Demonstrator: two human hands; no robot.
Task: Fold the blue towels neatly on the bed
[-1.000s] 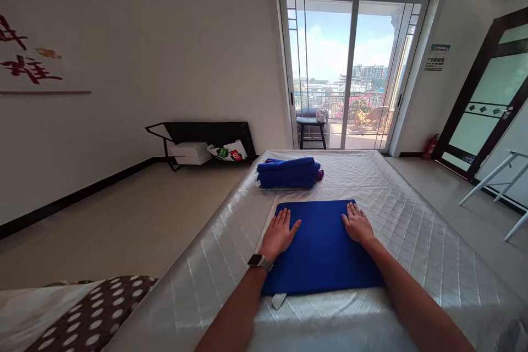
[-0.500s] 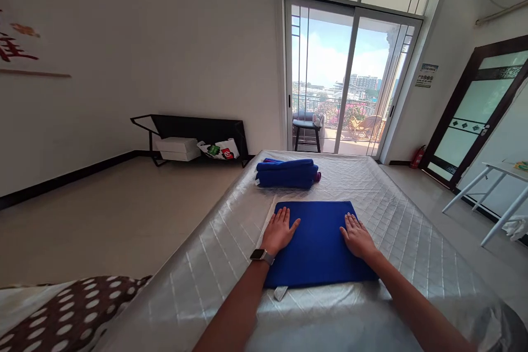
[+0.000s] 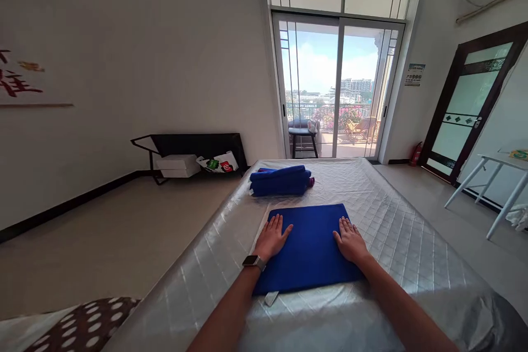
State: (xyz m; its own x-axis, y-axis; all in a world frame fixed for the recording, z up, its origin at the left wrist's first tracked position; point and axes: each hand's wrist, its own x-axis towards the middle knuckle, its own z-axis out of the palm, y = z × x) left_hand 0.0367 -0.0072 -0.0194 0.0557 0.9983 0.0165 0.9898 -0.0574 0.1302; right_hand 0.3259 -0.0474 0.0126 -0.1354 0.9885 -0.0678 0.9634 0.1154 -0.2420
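A silver quilted mattress (image 3: 206, 286) fills the lower middle of the frame, cut off at the bottom, with a folded blue cloth (image 3: 309, 247) flat near its centre, side edges partly covered. Above it lies a blue bundle (image 3: 280, 182), inner layers hard to make out. The left hand (image 3: 271, 237) and right hand (image 3: 351, 239) rest on the cloth, palms hidden, each grip flat with thumb apart, above a white tag (image 3: 271, 298) too small to read.
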